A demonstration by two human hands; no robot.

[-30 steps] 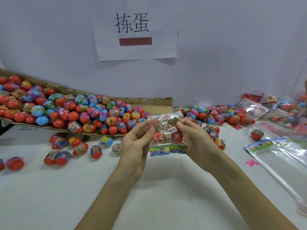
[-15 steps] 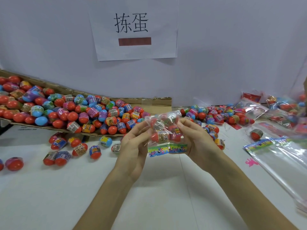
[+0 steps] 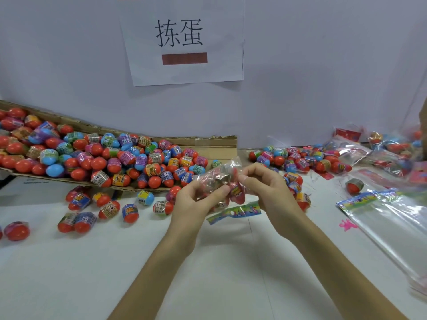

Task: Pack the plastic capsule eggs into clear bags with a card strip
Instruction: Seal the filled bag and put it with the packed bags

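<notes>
A small clear bag (image 3: 223, 181) holding a few capsule eggs hangs above the white table, its colourful card strip (image 3: 234, 212) at the bottom end. My left hand (image 3: 196, 204) pinches the bag's left side and my right hand (image 3: 263, 188) pinches its right side near the top. The bag is blurred. A big heap of red, blue and purple capsule eggs (image 3: 104, 155) fills a flattened cardboard tray (image 3: 217, 144) at the left. Several loose eggs (image 3: 108, 209) lie on the table in front of it.
A smaller pile of eggs (image 3: 298, 158) lies behind my right hand. Filled bags (image 3: 392, 148) are heaped at the far right. A stack of flat clear bags with card strips (image 3: 388, 218) lies at the right, with one loose egg (image 3: 354, 185) beside it. A paper sign (image 3: 182, 40) hangs on the wall.
Both hands have tilted the bag, so the card strip now slants down to the left, and the bag's top has been squeezed between the fingers.
</notes>
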